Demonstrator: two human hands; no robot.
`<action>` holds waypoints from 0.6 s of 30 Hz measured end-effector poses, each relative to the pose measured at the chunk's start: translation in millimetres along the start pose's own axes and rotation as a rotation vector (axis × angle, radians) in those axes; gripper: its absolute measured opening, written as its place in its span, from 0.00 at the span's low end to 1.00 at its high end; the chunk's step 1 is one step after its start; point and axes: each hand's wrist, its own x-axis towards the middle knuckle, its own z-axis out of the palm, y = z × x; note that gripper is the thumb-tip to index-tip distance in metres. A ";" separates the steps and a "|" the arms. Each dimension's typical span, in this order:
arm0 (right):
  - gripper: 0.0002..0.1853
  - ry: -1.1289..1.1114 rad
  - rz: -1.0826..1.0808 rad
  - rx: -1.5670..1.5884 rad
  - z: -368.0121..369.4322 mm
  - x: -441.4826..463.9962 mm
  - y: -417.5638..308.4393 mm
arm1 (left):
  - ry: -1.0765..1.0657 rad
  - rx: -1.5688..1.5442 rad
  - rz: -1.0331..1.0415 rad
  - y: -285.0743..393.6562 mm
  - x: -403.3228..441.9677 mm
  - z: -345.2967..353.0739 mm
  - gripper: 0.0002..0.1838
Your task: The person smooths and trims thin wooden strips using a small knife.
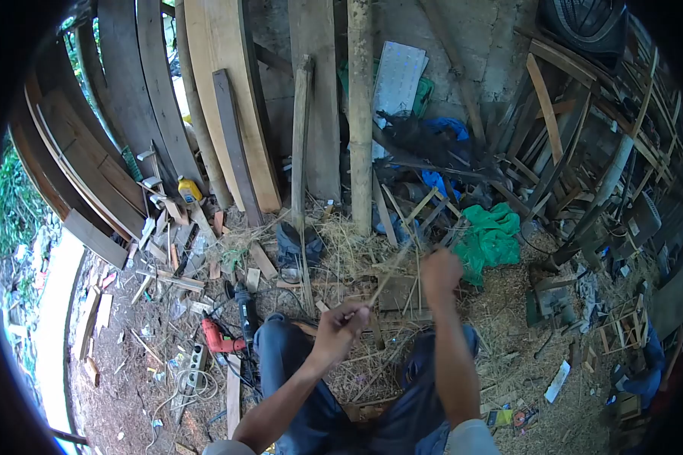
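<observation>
My left hand (341,331) is in front of my left knee, its fingers pinched on one end of a thin pale strip (385,282) that looks like bamboo or wood. From there the strip slants up and to the right. Level with the green plastic bag, my right hand (442,277) is raised and closed like a fist, slightly blurred. Whatever it may hold is hidden by the fingers. Between the hands, several thin sticks (416,280) stand or lean over a wooden block (397,294) on the ground.
A red power tool (218,337) and a dark power tool (246,312) lie left of my knee, beside a power strip (196,365). The green plastic bag (489,236) lies right. Planks (228,98) and a bamboo pole (360,114) stand ahead. Scrap wood (569,136) is piled right.
</observation>
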 end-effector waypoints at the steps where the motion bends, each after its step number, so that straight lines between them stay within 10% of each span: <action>1: 0.08 0.019 0.013 0.000 -7.5 8.7 4.7 | 0.003 0.054 0.024 -3.4 -4.6 -2.7 0.10; 10: 0.05 -0.083 -0.508 0.577 -0.5 -46.0 -31.3 | 0.057 -0.131 -0.039 -1.8 20.8 7.0 0.10; 18: 0.03 -0.062 -0.445 0.383 19.3 -46.3 -32.2 | 0.061 0.043 0.034 -10.0 24.1 10.9 0.11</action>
